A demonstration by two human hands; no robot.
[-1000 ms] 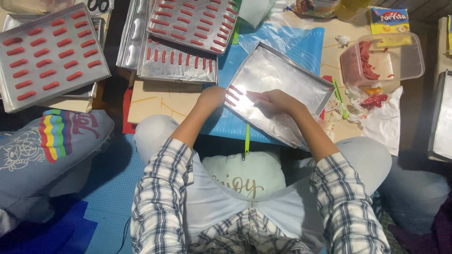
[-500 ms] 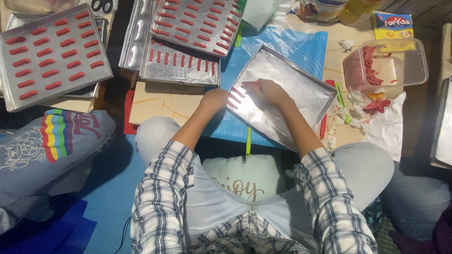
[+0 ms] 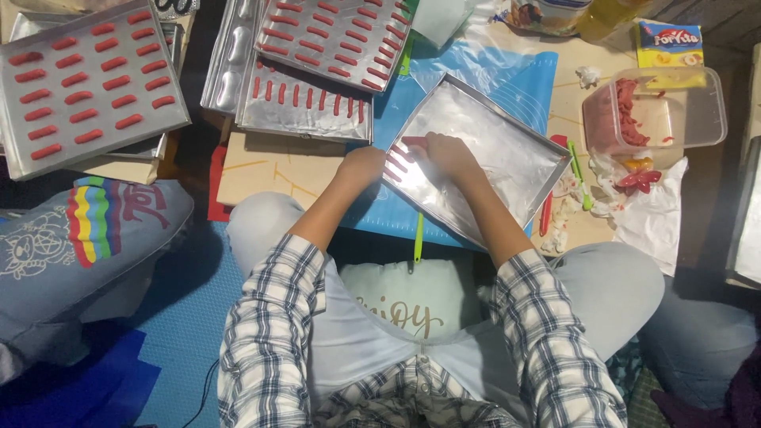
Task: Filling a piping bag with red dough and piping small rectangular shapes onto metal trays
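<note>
A shiny metal baking tray lies tilted on a blue mat in front of me. My left hand grips the tray's left edge. My right hand rests inside the tray near its left corner, fingers on a red dough stick. A few more red sticks lie in a short row between my two hands. The remainder of the tray's surface is bare and reflective.
Three metal trays filled with rows of red sticks sit at the back left and centre. A clear plastic tub of red dough stands at right, beside green and red tools, a yellow box. Another person's knee is at left.
My right hand has slid left along the tray toward its left corner, and a red stick now sits under its fingers. The view has shifted slightly.
</note>
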